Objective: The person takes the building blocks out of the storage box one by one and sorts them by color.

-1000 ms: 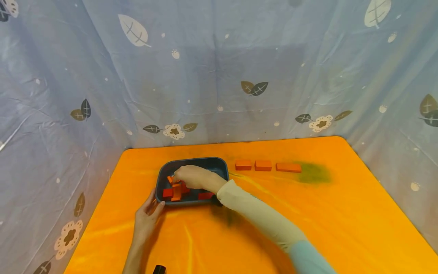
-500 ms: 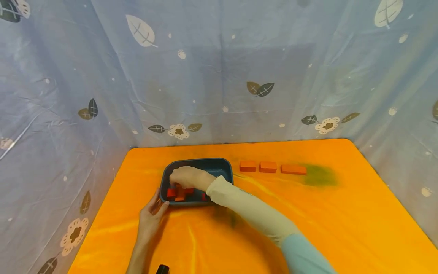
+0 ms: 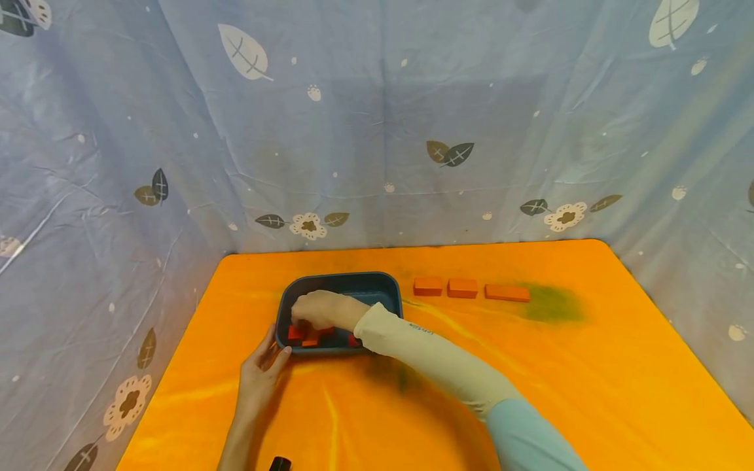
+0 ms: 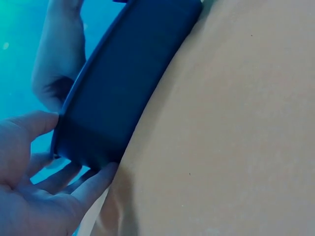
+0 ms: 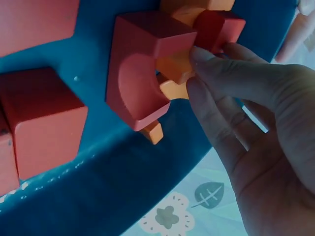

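A dark blue tray (image 3: 377,282) holding red and orange building blocks stands on the orange-covered table. My left hand (image 3: 259,373) grips its near left corner; in the left wrist view the thumb lies at the rim and the fingers against the outer wall. My right hand (image 3: 321,309) reaches inside at the left end. In the right wrist view, its thumb and forefinger pinch the edge of an orange block (image 5: 174,69). Beside that block is a red block with a curved cut-out (image 5: 120,73); a smaller red block (image 5: 231,32) lies behind the fingertips.
Three orange blocks stand in a row right of the tray: left block (image 3: 427,286), middle block (image 3: 463,288) and long flat block (image 3: 507,293). A patterned curtain (image 3: 353,131) encloses the table's back and sides. A black object (image 3: 280,464) shows at the bottom edge.
My right hand has gone lower into the tray's left end; the orange block seen at its fingertips earlier is now hidden in the head view. The left hand stays on the corner.
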The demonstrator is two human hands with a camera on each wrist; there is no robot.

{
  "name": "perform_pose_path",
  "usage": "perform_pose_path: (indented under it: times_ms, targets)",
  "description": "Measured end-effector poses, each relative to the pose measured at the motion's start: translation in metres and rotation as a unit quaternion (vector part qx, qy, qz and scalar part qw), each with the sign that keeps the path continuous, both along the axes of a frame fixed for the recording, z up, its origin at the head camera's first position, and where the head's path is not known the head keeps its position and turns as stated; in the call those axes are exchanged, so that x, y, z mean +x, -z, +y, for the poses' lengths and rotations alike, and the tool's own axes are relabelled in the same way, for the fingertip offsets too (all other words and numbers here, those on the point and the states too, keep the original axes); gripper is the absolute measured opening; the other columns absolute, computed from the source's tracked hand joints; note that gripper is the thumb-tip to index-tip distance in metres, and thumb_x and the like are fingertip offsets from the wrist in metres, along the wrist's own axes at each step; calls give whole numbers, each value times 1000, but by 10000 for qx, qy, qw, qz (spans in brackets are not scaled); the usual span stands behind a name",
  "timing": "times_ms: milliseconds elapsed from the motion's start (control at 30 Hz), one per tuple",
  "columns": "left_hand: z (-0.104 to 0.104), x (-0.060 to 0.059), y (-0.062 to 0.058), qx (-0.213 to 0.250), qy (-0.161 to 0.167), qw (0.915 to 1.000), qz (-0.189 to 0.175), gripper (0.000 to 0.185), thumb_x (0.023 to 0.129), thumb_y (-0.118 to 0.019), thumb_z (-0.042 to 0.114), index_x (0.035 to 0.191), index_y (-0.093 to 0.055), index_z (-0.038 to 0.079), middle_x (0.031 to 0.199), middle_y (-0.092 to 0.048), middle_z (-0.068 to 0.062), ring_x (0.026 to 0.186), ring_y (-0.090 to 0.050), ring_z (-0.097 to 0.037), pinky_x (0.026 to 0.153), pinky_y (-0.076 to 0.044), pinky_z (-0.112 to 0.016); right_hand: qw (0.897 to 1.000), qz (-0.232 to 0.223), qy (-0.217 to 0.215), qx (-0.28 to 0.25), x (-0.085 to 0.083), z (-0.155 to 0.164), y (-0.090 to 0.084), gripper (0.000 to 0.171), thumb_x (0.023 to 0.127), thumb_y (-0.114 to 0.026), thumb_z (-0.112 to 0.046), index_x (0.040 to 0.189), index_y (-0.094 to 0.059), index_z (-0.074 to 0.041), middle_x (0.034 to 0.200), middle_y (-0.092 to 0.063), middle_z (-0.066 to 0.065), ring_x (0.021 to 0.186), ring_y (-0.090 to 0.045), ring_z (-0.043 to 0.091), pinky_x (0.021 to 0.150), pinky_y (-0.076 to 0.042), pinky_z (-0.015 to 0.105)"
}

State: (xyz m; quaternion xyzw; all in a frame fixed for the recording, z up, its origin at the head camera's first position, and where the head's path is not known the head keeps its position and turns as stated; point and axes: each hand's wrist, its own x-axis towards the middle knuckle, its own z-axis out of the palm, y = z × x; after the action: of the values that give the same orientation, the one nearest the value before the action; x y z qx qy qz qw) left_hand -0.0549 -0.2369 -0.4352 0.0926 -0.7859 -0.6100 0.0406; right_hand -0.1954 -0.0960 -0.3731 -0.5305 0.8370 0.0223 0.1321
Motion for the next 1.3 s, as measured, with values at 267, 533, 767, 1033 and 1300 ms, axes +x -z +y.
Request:
perform_pose_path:
  times_ms: [267, 533, 767, 1033, 1300]
  targets:
    - [0, 0, 0, 62, 30, 10000, 48, 67, 97, -64, 19, 153, -30, 6, 157, -28, -7, 140, -36, -29, 92, -41, -5, 9965, 770, -265, 170, -2, 3, 7, 28, 92, -70, -15, 117, -70, -26, 109, -69, -8, 96, -65, 11, 89, -52, 21]
    - [0, 0, -1, 27, 63, 9999, -128, 68, 97, -64, 20, 155, -29, 10, 159, -25, -3, 142, -32, -29, 91, -40, -4, 9898, 1384, -143, 305, -11, 12, 18, 21, 94, -68, -15, 106, -74, -30, 101, -70, -11, 94, -62, 9, 84, -53, 21]
    - [-1, 0, -1, -55, 4, 9999, -101, 68, 96, -65, 20, 154, -30, 10, 158, -27, -3, 141, -35, -28, 92, -39, -4, 9881, 1520, -19, 247, -15, 15, 21, 20, 94, -67, -16, 108, -74, -30, 105, -70, -12, 92, -63, 10, 84, -53, 20]
    - [0, 0, -2, -154, -13, 9996, -223, 66, 97, -64, 19, 154, -30, 10, 158, -28, -3, 141, -35, -28, 91, -38, -2, 9985, 345, 344, -230, -20, 25, 15, 27, 89, -72, -5, 109, -75, -22, 105, -70, -6, 90, -63, 12, 87, -51, 19]
    - [1, -1, -2, -25, -85, 9998, -198, 64, 97, -63, 16, 154, -32, 10, 157, -30, -4, 140, -36, -28, 91, -39, -3, 9904, -897, 231, -1025, -28, 36, 3, 35, 82, -76, -2, 116, -73, -10, 109, -70, -1, 93, -63, 10, 82, -50, 13]
